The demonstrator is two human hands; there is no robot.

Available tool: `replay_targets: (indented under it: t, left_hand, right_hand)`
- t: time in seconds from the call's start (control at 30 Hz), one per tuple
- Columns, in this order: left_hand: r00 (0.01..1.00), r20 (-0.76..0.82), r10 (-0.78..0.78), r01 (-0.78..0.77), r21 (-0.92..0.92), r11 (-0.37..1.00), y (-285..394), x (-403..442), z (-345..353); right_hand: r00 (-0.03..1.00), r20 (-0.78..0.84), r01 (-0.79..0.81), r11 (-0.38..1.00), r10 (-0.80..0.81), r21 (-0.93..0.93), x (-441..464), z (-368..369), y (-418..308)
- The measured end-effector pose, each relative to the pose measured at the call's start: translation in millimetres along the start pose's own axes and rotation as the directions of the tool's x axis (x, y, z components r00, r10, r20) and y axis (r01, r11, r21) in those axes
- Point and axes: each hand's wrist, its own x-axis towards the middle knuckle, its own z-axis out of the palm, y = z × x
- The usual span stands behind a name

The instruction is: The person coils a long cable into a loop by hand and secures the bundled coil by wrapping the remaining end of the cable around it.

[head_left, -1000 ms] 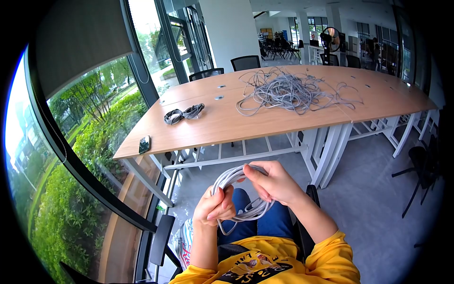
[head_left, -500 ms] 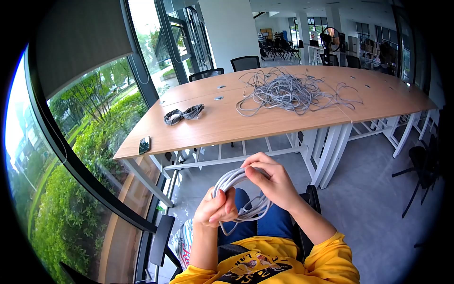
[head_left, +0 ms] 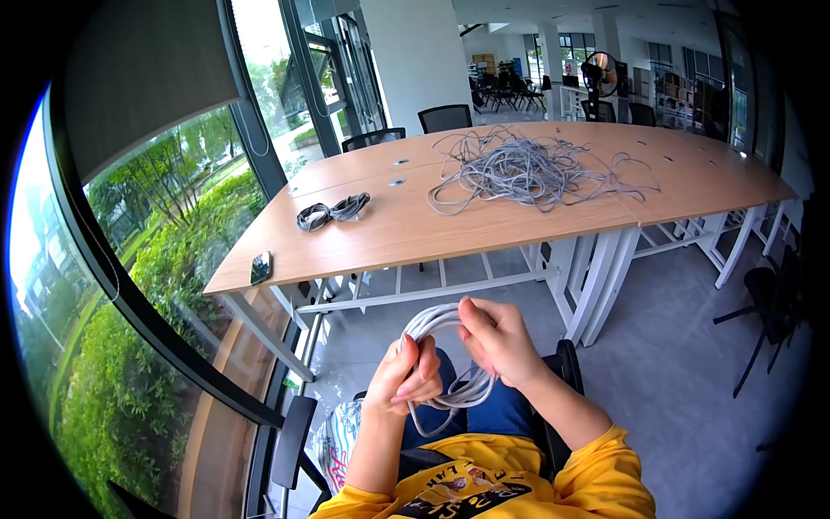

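A coil of grey cable hangs between both hands above my lap. My left hand is wrapped round the coil's left side, and a loose end of cable droops below it. On the right side my right hand grips the same coil, its fingers curled in and its thumb on top. The cable inside that fist is partly hidden. On the table ahead lie a big tangled heap of grey cable and a tied, dark grey cable bundle.
A phone lies at the left corner of the wooden table. White table legs stand in front of me. Chairs are behind the table, and a window wall runs along my left. A black chair armrest is beside me.
My right hand has curled its fingers in and come down slightly around the coil's right side. My left hand keeps its hold, shifted slightly right.
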Motion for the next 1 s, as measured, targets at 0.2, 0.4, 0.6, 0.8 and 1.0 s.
replay_targets:
  t: [0.2, 0.4, 0.6, 0.8, 1.0]
  left_hand:
    - [0.991, -0.133, 0.020, -0.011, 0.070, 0.998, -4.1, 4.8, 7.7]
    - [0.967, -0.251, 0.040, 0.022, 0.241, 0.970, -3.7, 8.0, 9.3]
    - [0.989, -0.122, -0.087, 0.112, 0.215, 0.970, 1.8, 3.8, 13.2]
    - [0.987, 0.117, -0.107, 0.079, 0.226, 0.971, -4.0, -2.1, 3.9]
    - [0.952, 0.285, -0.114, 0.161, -0.147, 0.976, -11.3, 4.2, 16.6]
  right_hand:
    - [0.990, -0.104, 0.100, 0.995, -0.098, 0.020, -1.0, 8.6, 7.9]
    - [0.981, -0.145, 0.140, 0.988, -0.129, 0.067, -2.6, 11.6, 9.9]
    - [0.997, -0.009, 0.076, 0.988, -0.078, -0.137, -0.6, -7.7, -16.2]
    - [0.999, 0.041, -0.011, 0.997, 0.014, -0.077, -0.5, -15.2, -18.1]
    - [0.985, 0.170, -0.005, 0.999, -0.002, 0.039, -2.6, -20.8, -18.1]
